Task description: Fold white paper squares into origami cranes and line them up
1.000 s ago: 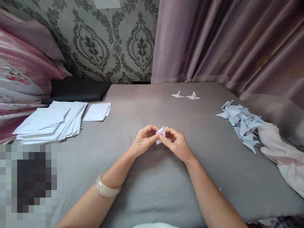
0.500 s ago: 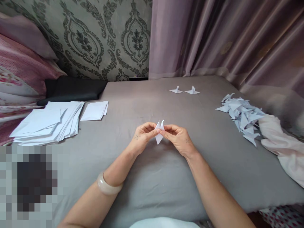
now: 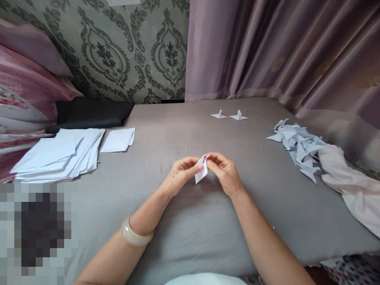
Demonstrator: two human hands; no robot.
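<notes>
Between my two hands a small white paper crane (image 3: 201, 174) is held above the grey cloth, tilted with one point toward me. My left hand (image 3: 181, 174) pinches its left side between thumb and fingers. On the other side my right hand (image 3: 223, 171) grips the upper right part near a narrow upright point. Some of the folds are hidden behind my fingers. Farther back stand two finished-looking paper cranes, a left one (image 3: 219, 115) and a right one (image 3: 238, 115), with their wings spread.
A heap of folded white paper cranes (image 3: 299, 144) lies at the right beside a pale crumpled cloth (image 3: 341, 174). Stacked white paper sheets (image 3: 59, 154) and a smaller paper pile (image 3: 117, 140) lie at left, before a black folded item (image 3: 92, 113). Curtains (image 3: 252, 47) hang behind.
The paper crane has turned and tilted to the right in my hands. My right hand's grip has moved up to its upper right point. The view has shifted slightly.
</notes>
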